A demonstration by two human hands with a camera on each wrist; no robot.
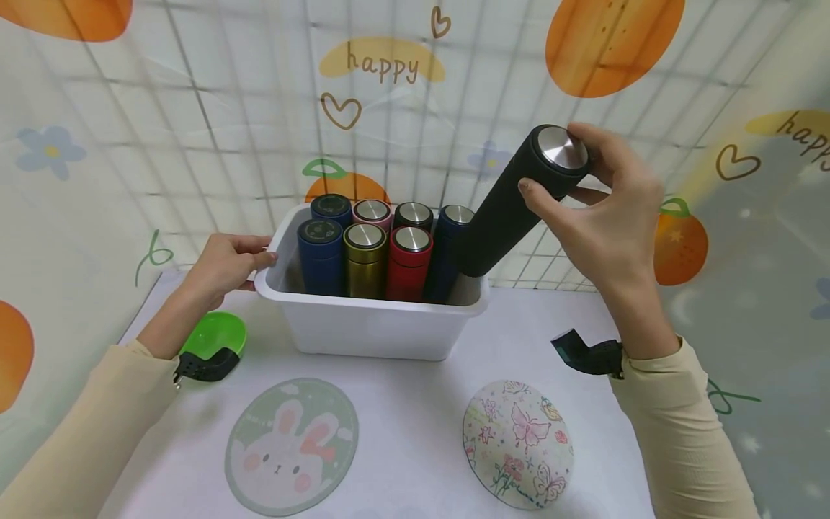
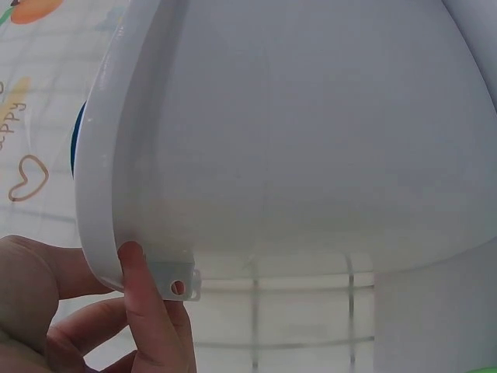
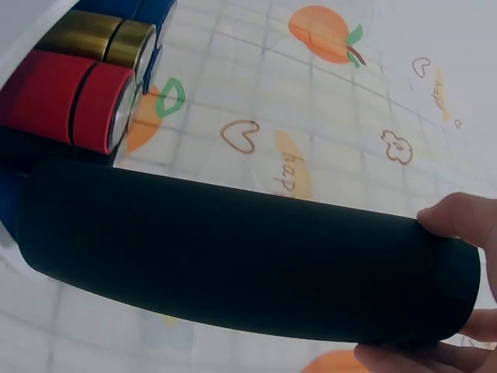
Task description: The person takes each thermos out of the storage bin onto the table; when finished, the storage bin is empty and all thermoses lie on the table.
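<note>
My right hand (image 1: 612, 198) grips a black thermos bottle (image 1: 512, 205) near its silver lid. The bottle tilts, its base low over the right end of a white plastic tub (image 1: 372, 328). Several more thermos bottles stand upright inside, among them a red one (image 1: 409, 267), a gold one (image 1: 365, 263) and a dark blue one (image 1: 320, 259). At the tub's left end my left hand (image 1: 227, 267) pinches the rim, thumb and fingers on either side of it in the left wrist view. The right wrist view shows the black bottle (image 3: 248, 252) lengthwise, fingers around its lid end.
A green bowl (image 1: 217, 333) sits left of the tub, partly behind the left forearm. Two round mats lie in front: one with a rabbit (image 1: 292, 447), one with butterflies (image 1: 519, 447). Behind the tub stands a wire grid covered by a printed curtain (image 1: 259, 94).
</note>
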